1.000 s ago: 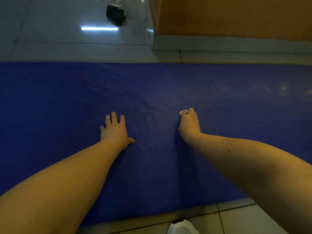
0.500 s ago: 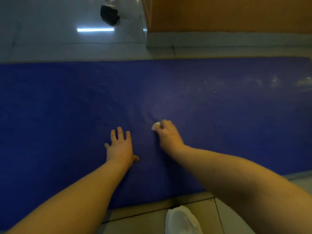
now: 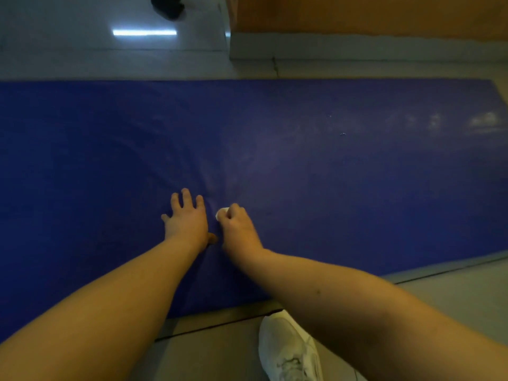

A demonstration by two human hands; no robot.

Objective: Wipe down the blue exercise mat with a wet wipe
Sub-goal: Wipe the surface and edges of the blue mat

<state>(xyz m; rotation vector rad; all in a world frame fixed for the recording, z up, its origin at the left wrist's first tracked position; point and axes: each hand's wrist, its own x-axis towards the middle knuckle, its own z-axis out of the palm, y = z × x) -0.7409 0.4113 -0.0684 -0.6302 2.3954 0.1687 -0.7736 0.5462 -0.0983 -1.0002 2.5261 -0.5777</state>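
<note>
Since a second ago the right hand (image 3: 240, 226) has slid leftward and nearer along the mat (image 3: 357, 188), from well apart to just beside the left hand (image 3: 187, 220); half a second ago a clear gap of blue was between them, and now only a thin strip is left. More of the white shoe (image 3: 288, 350) shows at the bottom edge than before, and the dark object (image 3: 167, 6) on the far floor has drifted up to the top edge.

No container is in view. The mat lies flat across the tiled floor (image 3: 82, 59), filling the middle of the view from the left edge almost to the right, with pale smears and a sheen toward its far right part.

The left hand rests palm down on the mat, fingers (image 3: 187, 198) spread and straight, thumb out to the side toward the right hand; it grips nothing. Its forearm runs back to the lower left corner.

The right hand is curled into a loose fist, knuckles up, pressed to the mat. A small white wad, the wipe (image 3: 222, 212), pokes out at the fingertips on the side facing the left hand; most of it is hidden inside the closed fingers. The right forearm comes in from the lower right and crosses above the shoe, which stands on the floor just off the mat's near edge.

An orange wall (image 3: 371, 12) with a pale base rises beyond the mat at upper right.
</note>
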